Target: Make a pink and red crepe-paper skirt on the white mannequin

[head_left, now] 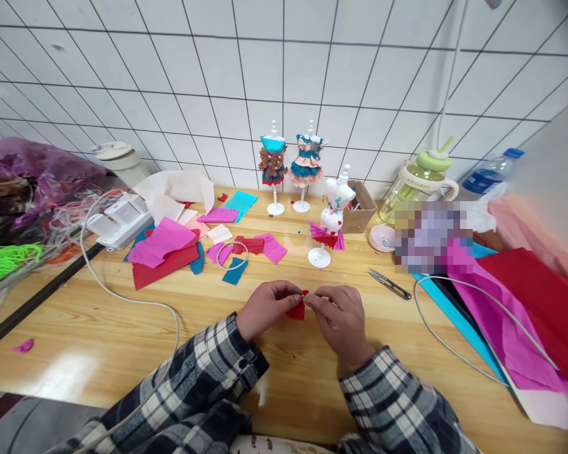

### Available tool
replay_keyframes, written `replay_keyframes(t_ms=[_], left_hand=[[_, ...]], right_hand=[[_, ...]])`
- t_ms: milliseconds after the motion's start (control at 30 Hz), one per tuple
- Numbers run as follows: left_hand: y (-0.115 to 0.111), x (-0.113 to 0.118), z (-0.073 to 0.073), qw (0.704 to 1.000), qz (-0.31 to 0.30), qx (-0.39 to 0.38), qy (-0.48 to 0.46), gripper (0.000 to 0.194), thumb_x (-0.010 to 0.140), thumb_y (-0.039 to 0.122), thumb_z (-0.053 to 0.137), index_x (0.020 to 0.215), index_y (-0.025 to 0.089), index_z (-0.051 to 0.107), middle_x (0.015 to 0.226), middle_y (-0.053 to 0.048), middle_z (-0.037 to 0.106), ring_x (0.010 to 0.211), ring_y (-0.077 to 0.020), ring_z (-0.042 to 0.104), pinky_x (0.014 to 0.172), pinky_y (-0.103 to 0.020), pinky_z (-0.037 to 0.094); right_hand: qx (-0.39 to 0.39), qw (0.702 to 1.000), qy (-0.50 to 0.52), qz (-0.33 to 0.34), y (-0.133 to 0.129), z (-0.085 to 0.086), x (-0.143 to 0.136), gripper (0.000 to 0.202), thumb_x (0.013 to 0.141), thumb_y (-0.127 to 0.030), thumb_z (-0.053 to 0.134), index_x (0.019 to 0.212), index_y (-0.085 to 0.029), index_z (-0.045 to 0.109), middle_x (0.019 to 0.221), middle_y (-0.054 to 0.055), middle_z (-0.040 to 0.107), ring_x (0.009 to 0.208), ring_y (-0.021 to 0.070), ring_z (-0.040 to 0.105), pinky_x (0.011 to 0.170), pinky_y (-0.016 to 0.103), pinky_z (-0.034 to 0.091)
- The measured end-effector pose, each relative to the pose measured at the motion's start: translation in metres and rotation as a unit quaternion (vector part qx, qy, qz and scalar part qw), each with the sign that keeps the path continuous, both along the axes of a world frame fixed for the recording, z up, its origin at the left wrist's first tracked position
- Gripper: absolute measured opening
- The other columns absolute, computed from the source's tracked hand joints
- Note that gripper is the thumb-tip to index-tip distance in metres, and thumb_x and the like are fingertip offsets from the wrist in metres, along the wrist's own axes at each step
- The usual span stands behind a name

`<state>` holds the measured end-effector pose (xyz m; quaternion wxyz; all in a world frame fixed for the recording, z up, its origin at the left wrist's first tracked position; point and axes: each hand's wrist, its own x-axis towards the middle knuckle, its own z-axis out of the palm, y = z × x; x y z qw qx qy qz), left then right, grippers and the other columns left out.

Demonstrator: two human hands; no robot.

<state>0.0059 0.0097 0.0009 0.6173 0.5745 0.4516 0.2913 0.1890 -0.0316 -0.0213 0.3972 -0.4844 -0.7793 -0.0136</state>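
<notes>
A small red paper piece [295, 310] is pinched between my two hands above the wooden table [208, 353]. My left hand [269, 308] holds its upper left edge with thumb and forefinger. At its upper right corner, the fingertips of my right hand [339, 318] are closed on the same piece. Beyond my hands stands a white mini mannequin [339, 193] with a pink and red skirt [326, 236]. Two dressed mannequins, one in blue and brown [272, 161], the other in blue and peach [307, 162], stand near the wall. Black thread snips [390, 284] lie right of my right hand.
Coloured paper scraps [163, 243] and a ring [232, 255] lie at centre left. A power strip [119, 221] and cable are farther left. Large sheets [534, 302], a pink dish [382, 238], a cardboard box [360, 211], a jug [419, 180] and a bottle [490, 173] are on the right.
</notes>
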Motion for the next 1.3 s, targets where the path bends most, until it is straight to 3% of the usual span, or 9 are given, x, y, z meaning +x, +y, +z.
replay_keyframes(t_ms=[433,833,900,1000,1133,1300], left_hand=[[-0.003,0.001,0.01,0.995,0.015,0.06,0.076,0.025,0.077,0.037,0.065,0.08,0.013,0.072,0.075,-0.005,0.071,0.068,-0.0155,0.061,0.066,-0.026,0.048],[-0.007,0.004,-0.001,0.997,0.065,-0.015,-0.044,0.036,0.071,0.046,0.071,0.078,0.011,0.068,0.063,-0.004,0.065,0.058,-0.0124,0.055,0.059,-0.025,0.045],[-0.006,0.003,0.0,0.997,0.063,-0.019,-0.047,0.036,0.071,0.047,0.071,0.077,0.011,0.068,0.064,-0.004,0.065,0.058,-0.0125,0.055,0.059,-0.025,0.044],[-0.008,0.003,0.001,0.998,0.05,-0.021,-0.043,0.036,0.072,0.047,0.07,0.078,0.011,0.068,0.066,-0.005,0.067,0.059,-0.0128,0.055,0.06,-0.025,0.044],[-0.009,0.006,0.001,0.998,0.047,-0.032,-0.039,0.037,0.07,0.046,0.071,0.081,0.011,0.07,0.067,-0.005,0.067,0.06,-0.0131,0.056,0.061,-0.026,0.045],[-0.01,0.006,0.001,0.997,0.054,-0.036,-0.043,0.036,0.071,0.046,0.071,0.079,0.012,0.07,0.065,-0.004,0.067,0.059,-0.0126,0.055,0.059,-0.025,0.044]], right_hand=[[0.031,0.999,-0.006,0.009,-0.002,0.002,-0.002,0.018,0.086,-0.018,0.061,0.093,-0.03,0.071,0.083,0.001,0.069,0.074,0.0162,0.054,0.073,0.035,0.037],[0.088,0.995,0.042,0.011,-0.01,-0.002,0.002,0.035,0.081,-0.016,0.066,0.11,-0.036,0.065,0.082,0.001,0.069,0.069,0.0159,0.059,0.069,0.034,0.041],[0.056,0.995,0.087,0.0,-0.009,-0.001,-0.001,0.027,0.082,-0.018,0.065,0.105,-0.031,0.066,0.082,0.003,0.067,0.072,0.0173,0.059,0.068,0.034,0.043],[-0.062,0.981,0.183,-0.022,-0.005,-0.001,-0.006,0.006,0.084,-0.025,0.063,0.089,-0.024,0.063,0.077,0.002,0.063,0.066,0.0158,0.054,0.061,0.031,0.045],[-0.183,0.94,0.287,-0.032,0.0,-0.002,-0.009,0.013,0.08,-0.031,0.066,0.08,-0.022,0.058,0.069,-0.002,0.057,0.058,0.0129,0.047,0.057,0.027,0.044],[-0.212,0.923,0.32,0.002,0.0,-0.002,-0.008,0.014,0.079,-0.031,0.067,0.077,-0.021,0.057,0.067,-0.003,0.055,0.061,0.013,0.049,0.06,0.027,0.044]])
